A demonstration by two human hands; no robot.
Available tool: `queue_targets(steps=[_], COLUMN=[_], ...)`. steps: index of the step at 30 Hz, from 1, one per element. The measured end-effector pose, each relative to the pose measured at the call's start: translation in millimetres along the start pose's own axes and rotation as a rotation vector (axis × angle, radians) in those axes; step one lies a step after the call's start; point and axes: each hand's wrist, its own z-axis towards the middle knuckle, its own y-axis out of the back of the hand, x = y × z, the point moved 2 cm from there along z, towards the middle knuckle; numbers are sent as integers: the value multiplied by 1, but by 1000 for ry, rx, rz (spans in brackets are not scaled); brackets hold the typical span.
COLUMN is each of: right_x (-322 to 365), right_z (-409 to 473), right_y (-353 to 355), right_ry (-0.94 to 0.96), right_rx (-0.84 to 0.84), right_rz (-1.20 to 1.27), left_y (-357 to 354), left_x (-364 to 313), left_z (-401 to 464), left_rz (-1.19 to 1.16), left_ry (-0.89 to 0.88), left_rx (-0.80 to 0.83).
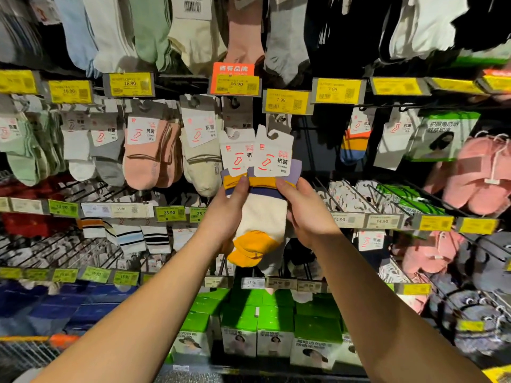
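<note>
Currently holding up, side by side before a wire rack of hanging hosiery, two pairs of cream cotton ankle socks with orange toes and purple-and-orange striped cuffs, each topped by a white card header with a hook slot: the left sock pack (237, 157) and the right sock pack (273, 158). Gripping the left sock pack with the left hand (228, 214), pressing the thumb on the orange cuff band and curling the fingers round behind the cream fabric. Gripping the right sock pack likewise with the right hand (308, 214), laying the thumb across the cuff and wrapping the fingers out of sight at the back. Holding both headers upright and slightly overlapping at the middle, just below the yellow paper price tag reading 7.99 (286, 102) and a grey-white card header (278, 121) hanging on the rack there, and just right of the beige sock pair (200, 161).

Probably squaring the two packs up for rehanging, or comparing them; not being able to tell which for certain. Next, most likely needing to lift both, bringing the hook slots level with a peg tip under the 7.99 tag, then sliding them on one at a time, releasing each thumb only after seating the card on the wire. Guarding meanwhile against bending the thin card or letting the slots slip out of line.
</note>
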Motion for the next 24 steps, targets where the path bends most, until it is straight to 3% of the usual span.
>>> queue_targets(steps=[8,16,24], right_x=[-1,5,16], right_z=[17,45,78], right_y=[28,47,41], right_ry=[-53,58,114], right_rx=[-26,-115,-216], right_rz=[351,-157,-340], left_y=[21,33,29], left_x=[3,3,-1], left_z=[-1,0,2], left_rz=[39,25,-67], left_ry=[-37,-37,-41], left_rx=[-149,-179,-156])
